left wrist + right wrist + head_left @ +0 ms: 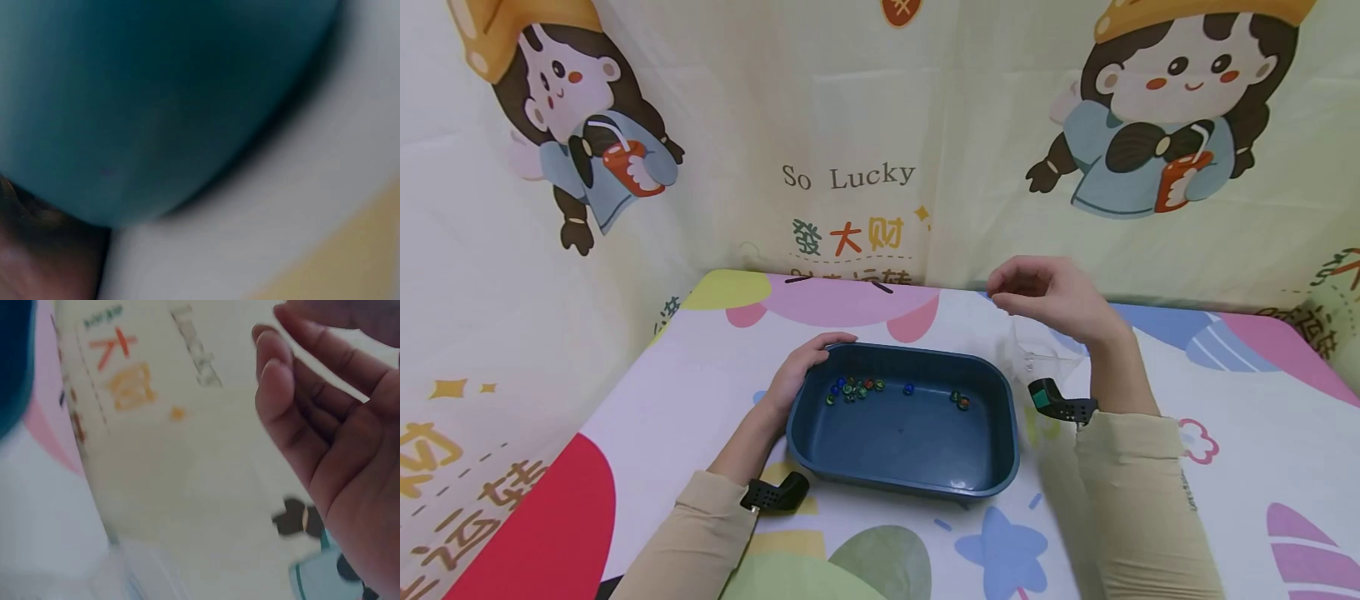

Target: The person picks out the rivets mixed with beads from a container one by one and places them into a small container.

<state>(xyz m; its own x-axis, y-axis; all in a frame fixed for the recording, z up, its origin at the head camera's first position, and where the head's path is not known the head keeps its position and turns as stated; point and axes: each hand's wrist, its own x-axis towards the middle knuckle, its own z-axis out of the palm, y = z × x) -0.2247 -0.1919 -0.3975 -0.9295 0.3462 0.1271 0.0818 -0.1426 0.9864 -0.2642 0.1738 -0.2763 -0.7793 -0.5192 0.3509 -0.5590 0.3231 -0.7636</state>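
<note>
A dark blue oblong tub (898, 450) stands on the table, with several colourful glass marbles (853, 389) inside near its back left. A lone blue marble (908, 389) lies near the middle, and a small cluster of marbles (960, 401) lies to the right. My left hand (801, 371) holds the tub's back left corner. In the left wrist view the tub (156, 94) is a large blur. My right hand (1052, 296) is raised above a clear plastic container (1037, 362) beside the tub. Its fingers (275, 387) bend loosely, with nothing visible between them.
A printed cloth covers the table (865, 525). Behind it hangs a patterned curtain (850, 100) with cartoon figures and lettering. Black bands with small devices sit on the left wrist (775, 493) and right wrist (1060, 402).
</note>
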